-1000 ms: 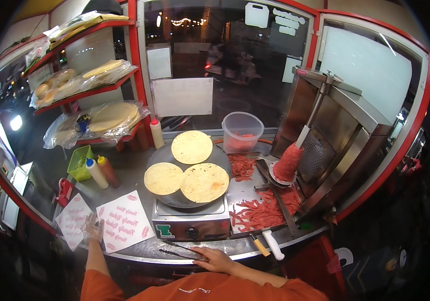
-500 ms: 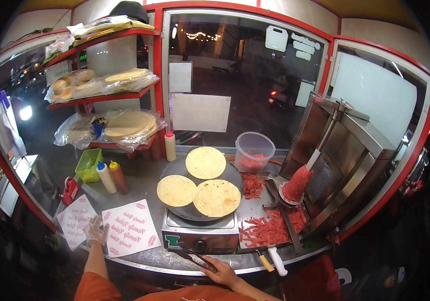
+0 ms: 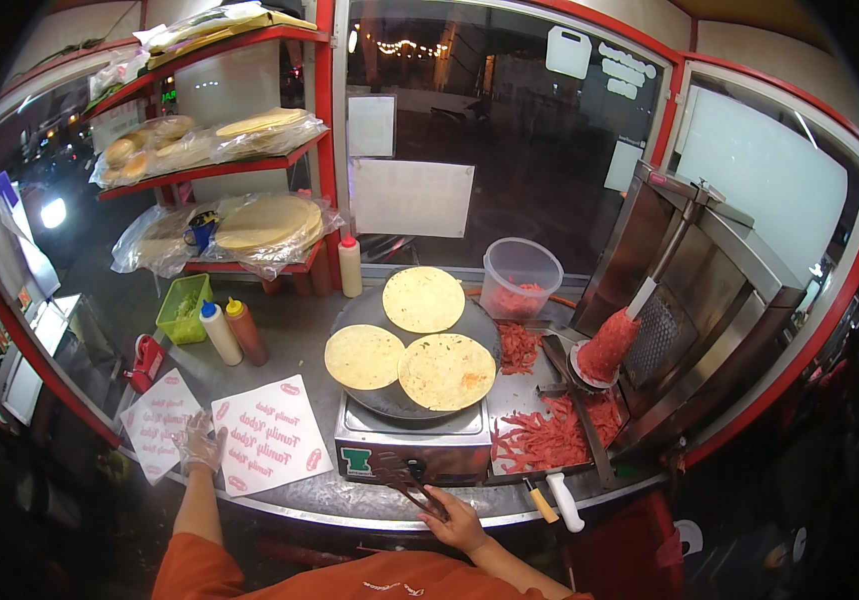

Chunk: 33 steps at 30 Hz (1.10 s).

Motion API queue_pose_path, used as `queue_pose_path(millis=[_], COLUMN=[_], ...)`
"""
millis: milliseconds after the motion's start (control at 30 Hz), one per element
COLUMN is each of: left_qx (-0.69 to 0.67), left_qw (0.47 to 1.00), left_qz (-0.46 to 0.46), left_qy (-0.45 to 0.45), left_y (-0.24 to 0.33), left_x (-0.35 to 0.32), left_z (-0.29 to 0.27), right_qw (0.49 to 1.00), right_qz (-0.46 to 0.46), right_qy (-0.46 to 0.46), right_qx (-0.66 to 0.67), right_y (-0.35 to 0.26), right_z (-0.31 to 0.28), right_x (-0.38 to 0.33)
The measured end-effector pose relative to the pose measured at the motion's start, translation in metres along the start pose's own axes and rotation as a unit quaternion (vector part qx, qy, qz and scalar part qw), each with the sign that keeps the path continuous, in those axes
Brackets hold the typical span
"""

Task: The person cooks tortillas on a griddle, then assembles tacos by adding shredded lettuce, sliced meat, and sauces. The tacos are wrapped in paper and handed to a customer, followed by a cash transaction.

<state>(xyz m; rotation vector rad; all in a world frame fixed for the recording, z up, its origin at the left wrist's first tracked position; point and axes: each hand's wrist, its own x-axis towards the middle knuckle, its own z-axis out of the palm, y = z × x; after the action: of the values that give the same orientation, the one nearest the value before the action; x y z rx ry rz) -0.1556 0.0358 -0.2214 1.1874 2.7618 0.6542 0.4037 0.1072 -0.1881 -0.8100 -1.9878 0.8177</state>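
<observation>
My left hand, in a clear plastic glove, lies at the near edges of two printed wrapping papers. One is the left wrapping paper and the other the right wrapping paper; the fingers are stretched out, with nothing visibly gripped. Held in my right hand are dark tongs, their tips in front of the griddle's control panel. Three flatbreads rest on the round black griddle: a far flatbread, a left flatbread and a near right flatbread.
Right of the griddle, a tray holds shredded reddish meat, with a long blade across it. A meat cone stands by the upright grill. Two handles jut over the front edge. Sauce bottles and a green tub stand left.
The whole view has shifted slightly, so the counter appears higher. The tongs have risen a little and tilted more steeply. My left hand stays on the papers.
</observation>
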Motion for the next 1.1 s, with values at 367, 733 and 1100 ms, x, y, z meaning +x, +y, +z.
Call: queue_pose_path(millis=[367,733,1100], left_qx=[0.061,0.075,0.126], left_qw=[0.998,0.997,0.99], left_qz=[-0.016,-0.017,-0.04], left_qy=[-0.027,-0.02,-0.044], left_y=[0.014,-0.009,0.017], left_x=[-0.006,0.005,-0.003], left_z=[-0.011,0.01,-0.009], right_qw=[0.961,0.874,0.796], right_qz=[-0.009,0.06,-0.075], right_qy=[0.185,-0.089,-0.164], right_qx=[-0.204,-0.474,-0.578], right_y=[-0.071,-0.094,-0.144], right_z=[-0.122,-0.142,-0.134], right_x=[0.14,0.217,0.182])
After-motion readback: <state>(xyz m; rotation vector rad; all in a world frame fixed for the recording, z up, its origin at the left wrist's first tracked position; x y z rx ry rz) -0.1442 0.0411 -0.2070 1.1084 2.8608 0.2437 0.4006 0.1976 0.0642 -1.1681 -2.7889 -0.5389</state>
